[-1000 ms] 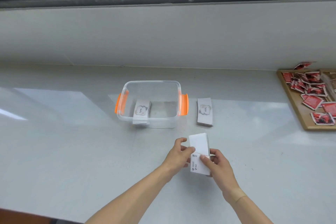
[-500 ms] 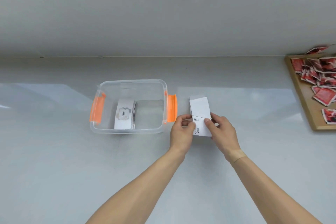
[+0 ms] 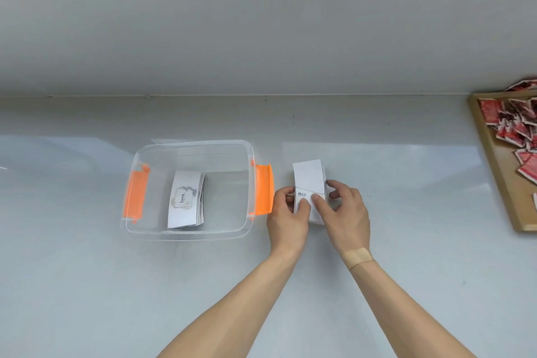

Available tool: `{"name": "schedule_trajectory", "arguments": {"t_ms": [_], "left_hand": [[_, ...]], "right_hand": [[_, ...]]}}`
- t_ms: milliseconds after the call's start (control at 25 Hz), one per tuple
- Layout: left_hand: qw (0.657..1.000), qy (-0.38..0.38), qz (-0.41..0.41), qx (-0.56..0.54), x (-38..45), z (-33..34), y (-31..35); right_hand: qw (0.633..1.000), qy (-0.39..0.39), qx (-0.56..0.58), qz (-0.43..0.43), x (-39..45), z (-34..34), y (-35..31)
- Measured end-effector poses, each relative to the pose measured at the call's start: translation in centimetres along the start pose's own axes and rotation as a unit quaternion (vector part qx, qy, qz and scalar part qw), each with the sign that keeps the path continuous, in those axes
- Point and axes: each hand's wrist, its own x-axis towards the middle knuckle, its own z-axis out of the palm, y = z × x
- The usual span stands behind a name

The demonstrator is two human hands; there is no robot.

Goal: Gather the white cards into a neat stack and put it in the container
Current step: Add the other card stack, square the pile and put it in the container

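Note:
A clear plastic container (image 3: 191, 235) with orange side latches stands on the pale counter left of my hands. Inside it lies a stack of white cards (image 3: 186, 199) with a "love." print on top. Just right of the container, a bunch of white cards (image 3: 309, 179) sits low over the counter, slightly fanned. My left hand (image 3: 287, 212) pinches its left edge with thumb on top. My right hand (image 3: 345, 212) grips its right side, forefinger pressing on the top card. The pile that lay here on the counter is hidden under the held cards.
A wooden tray (image 3: 499, 183) with several red packets (image 3: 511, 125) lies at the right edge of the counter. A grey wall ledge runs along the back. Bare counter spreads in front of the container and around my forearms.
Both hands carried the held cards away from me and down onto the spot of the pile right of the container. The camera tilted down, losing the window.

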Motion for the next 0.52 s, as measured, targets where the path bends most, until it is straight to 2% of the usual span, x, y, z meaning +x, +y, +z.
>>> {"name": "schedule_trajectory", "arguments": {"t_ms": [80,200,320,400,520], "left_hand": [[1.0,-0.003,-0.005,0.006,0.2,-0.1,0.0],[0.999,-0.008,-0.023,0.026,0.1,-0.2,0.2],[0.998,-0.017,-0.007,0.062,-0.2,0.0,0.3],[0.996,-0.018,-0.004,0.082,-0.2,0.1,0.7],[0.995,-0.036,-0.039,0.087,-0.1,-0.2,1.2]], "right_hand": [[1.0,-0.004,0.002,0.018,0.0,-0.2,0.0],[0.998,-0.008,-0.051,0.042,0.1,-0.4,-0.6],[0.993,-0.042,-0.095,0.054,0.4,-0.3,-1.3],[0.992,-0.067,-0.07,0.079,0.7,-0.3,-1.8],[0.988,-0.079,0.028,0.129,0.7,-0.7,-2.4]]}}
